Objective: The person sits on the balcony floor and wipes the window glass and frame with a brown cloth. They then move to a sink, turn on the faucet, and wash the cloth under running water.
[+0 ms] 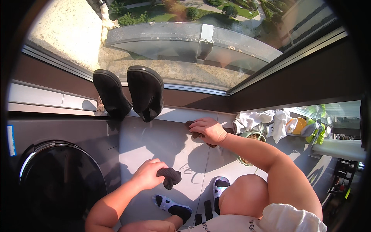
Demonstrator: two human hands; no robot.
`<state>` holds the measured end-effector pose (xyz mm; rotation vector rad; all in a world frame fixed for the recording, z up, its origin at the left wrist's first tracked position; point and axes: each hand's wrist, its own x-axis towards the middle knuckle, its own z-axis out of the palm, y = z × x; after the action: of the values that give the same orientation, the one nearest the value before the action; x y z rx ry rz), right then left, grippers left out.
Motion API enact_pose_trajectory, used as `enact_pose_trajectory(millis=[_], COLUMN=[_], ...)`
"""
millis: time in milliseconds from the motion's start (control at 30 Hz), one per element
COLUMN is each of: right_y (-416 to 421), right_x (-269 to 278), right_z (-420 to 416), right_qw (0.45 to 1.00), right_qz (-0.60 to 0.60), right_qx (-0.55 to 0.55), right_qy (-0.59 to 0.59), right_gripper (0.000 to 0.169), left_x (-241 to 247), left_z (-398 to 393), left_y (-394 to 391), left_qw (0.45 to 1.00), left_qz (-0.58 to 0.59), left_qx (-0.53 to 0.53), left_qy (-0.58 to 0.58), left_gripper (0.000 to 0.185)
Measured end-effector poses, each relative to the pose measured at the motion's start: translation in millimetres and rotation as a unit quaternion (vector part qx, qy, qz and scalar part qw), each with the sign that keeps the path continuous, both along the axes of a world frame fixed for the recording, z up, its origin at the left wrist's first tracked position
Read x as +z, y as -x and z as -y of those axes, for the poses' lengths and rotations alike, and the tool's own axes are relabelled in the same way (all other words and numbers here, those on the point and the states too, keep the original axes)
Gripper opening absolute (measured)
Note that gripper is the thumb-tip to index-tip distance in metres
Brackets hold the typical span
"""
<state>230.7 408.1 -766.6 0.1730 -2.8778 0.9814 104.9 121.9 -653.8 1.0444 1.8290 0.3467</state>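
My left hand [148, 175] grips a bunched dark ribbed cloth, probably a sock [171, 177], above the tiled floor. Higher in the view, my right hand [209, 131] has its fingers closed over a brown cloth [196, 134], also sock-like and mostly covered by the hand. That brown cloth is beside the front edge of the white tiled sill [174, 114]; whether it touches the sill I cannot tell. A pair of black slip-on shoes, the left one [111, 94] and the right one [145, 91], stands propped on the sill against the window frame.
A front-loading washing machine [62, 177] stands at left. Socks and other laundry [279, 123] lie along the sill at right, above a plant pot [247, 134]. My feet in patterned slippers [174, 203] rest on the floor tiles [162, 145]. Window glass [174, 52] lies beyond.
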Motion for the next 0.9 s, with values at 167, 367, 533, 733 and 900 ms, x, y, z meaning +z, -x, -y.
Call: enact_pose_trajectory(millis=[167,367,533,733,900], right_y=[14,-27,-39,-30,7], right_x=[-6,-6,7,-11,-41], right_z=[-15,-5,7,40,58], right_qw=[0.996,0.963,0.945,0.985,0.977], right_qz=[-0.069,0.013,0.077,0.069,0.182], right_qx=[-0.059,-0.249,-0.284,-0.099,0.021], right_qy=[-0.023,0.103,0.143,0.119,-0.111], right_gripper=[0.044,0.035,0.034,0.044,0.063], left_x=[18,-2,-67,-94,-73], left_z=[-60,-149,-212,-220,-203], left_y=[13,21,17,26,30], left_qw=[0.986,0.949,0.820,0.897,0.885], left_qz=[-0.097,-0.213,-0.444,-0.357,-0.358], left_qx=[0.054,0.047,0.000,-0.036,-0.092], left_qy=[-0.126,-0.228,-0.361,-0.258,-0.283], left_gripper=[0.030,0.032,0.034,0.061,0.076])
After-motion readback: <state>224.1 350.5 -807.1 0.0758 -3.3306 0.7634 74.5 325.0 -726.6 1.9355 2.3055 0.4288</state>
